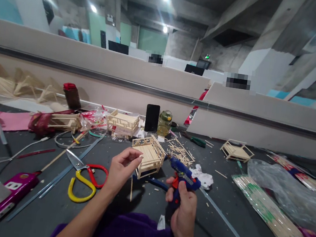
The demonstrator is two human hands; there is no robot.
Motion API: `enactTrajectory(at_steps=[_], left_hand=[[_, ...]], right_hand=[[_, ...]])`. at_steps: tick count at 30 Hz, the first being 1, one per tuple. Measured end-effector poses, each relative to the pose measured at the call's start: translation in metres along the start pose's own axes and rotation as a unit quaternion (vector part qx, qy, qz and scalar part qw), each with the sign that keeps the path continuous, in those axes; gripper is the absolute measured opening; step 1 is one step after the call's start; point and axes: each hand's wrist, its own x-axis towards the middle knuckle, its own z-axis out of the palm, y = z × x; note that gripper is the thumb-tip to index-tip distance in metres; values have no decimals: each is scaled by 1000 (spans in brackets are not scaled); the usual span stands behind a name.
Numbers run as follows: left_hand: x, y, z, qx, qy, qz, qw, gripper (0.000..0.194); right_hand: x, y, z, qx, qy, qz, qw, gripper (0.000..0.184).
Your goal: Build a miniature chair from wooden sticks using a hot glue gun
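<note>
My right hand (184, 202) is wrapped round a blue hot glue gun (181, 171), its fingers by the red trigger. The gun's nozzle points left, close to the right side of a small stick-built wooden bed model (149, 154) with railings. A clear glue stick (228, 224) trails from the gun's rear. At the model's left edge my left hand (123, 166) is closed in a pinch; a tiny pale bit shows at the fingertips, too small to name. Beneath the model and gun lies a dark blue-handled tool (155, 182), partly hidden.
Scissors (87, 175) with red and yellow handles lie left of my left hand. Further left is a magenta power strip (3, 195). A phone (152, 118) stands behind the model, near loose sticks (181, 151). Bagged sticks (268, 210) and another model (237, 150) lie right.
</note>
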Motion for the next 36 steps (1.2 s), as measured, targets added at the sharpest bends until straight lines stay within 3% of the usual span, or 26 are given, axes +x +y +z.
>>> enactTrajectory(at_steps=[4,9,14,21,25,29,36], left_hand=[[-7,6,5,58,-4,71,996,8],[-28,10,30,83,-115,123,982,7],[-42,3,45,81,-159,142,974,14],[-42,0,43,96,-161,122,975,15],[-36,-1,36,130,-146,161,967,22],[-31,0,32,152,-111,185,964,11],[-29,1,31,195,-170,206,944,12]], right_hand=[[1,0,0,2,23,-18,1000,29],[2,2,2,-44,35,-12,998,30],[2,0,5,-56,27,36,997,32],[2,1,4,-49,25,36,998,29],[4,2,4,-49,44,17,998,31],[5,7,1,-98,45,-12,994,31],[5,15,-7,-208,37,-28,977,30]])
